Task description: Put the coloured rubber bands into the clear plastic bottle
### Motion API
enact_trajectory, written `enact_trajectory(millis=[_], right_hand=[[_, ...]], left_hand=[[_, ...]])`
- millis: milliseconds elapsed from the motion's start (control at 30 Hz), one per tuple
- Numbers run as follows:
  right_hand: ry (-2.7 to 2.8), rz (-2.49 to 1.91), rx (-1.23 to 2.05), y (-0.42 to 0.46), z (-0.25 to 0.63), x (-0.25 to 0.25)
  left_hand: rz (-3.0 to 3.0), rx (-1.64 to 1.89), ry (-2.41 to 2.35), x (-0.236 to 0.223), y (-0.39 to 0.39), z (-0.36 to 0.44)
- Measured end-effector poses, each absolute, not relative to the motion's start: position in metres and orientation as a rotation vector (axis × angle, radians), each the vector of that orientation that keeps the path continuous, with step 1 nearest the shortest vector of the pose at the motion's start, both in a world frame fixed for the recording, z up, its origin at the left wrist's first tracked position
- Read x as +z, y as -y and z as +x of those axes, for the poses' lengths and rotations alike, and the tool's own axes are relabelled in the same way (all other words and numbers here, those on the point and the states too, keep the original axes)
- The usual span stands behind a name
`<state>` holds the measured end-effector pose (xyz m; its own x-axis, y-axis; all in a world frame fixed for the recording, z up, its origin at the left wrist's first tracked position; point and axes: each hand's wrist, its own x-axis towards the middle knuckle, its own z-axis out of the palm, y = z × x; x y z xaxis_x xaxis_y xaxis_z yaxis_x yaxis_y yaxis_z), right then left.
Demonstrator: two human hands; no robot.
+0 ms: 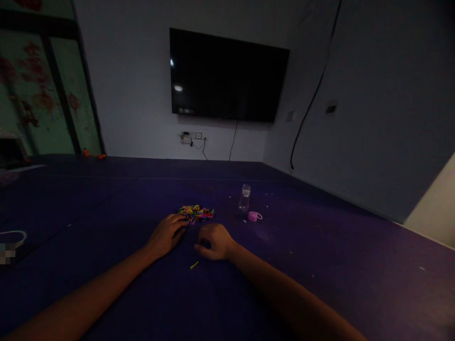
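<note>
A heap of small, many-coloured elastic bands lies on the dark blue floor. At its near left edge rests my left hand, fingers stretched out and apart, the fingertips touching the bands. My right hand is close by on the near right side of the heap, its fingers curled in towards the thumb. Whatever those fingers hold, if anything, is hidden. One yellow-green band lies alone, nearer to me, below my hands. Farther right are a clear bottle, standing uncapped, and a pink cap with a loop.
White scraps dot the floor around the bottle. A large black television hangs on the far wall above several sockets and cables. A black cable runs down the right wall. At the left edge is a white loop.
</note>
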<state>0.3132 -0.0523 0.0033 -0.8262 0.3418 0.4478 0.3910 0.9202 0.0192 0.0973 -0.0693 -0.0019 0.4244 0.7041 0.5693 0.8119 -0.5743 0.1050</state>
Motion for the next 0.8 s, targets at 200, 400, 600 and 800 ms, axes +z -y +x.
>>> enact_trajectory(millis=[200, 400, 600, 800], right_hand=[[2.840, -0.389, -0.151, 0.074, 0.300, 0.006], [2.797, -0.718, -0.152, 0.067, 0.300, 0.006], [2.582, -0.865, 0.092, 0.050, 0.301, -0.003], [2.409, -0.742, 0.352, 0.044, 0.302, -0.004]], left_hand=[[-2.514, -0.666, 1.410, -0.011, 0.062, 0.098], [-2.525, -0.720, 1.346, -0.016, 0.061, 0.096], [-2.506, -0.860, 1.284, -0.004, 0.070, 0.102], [-2.583, -1.184, 1.125, 0.002, 0.077, 0.108]])
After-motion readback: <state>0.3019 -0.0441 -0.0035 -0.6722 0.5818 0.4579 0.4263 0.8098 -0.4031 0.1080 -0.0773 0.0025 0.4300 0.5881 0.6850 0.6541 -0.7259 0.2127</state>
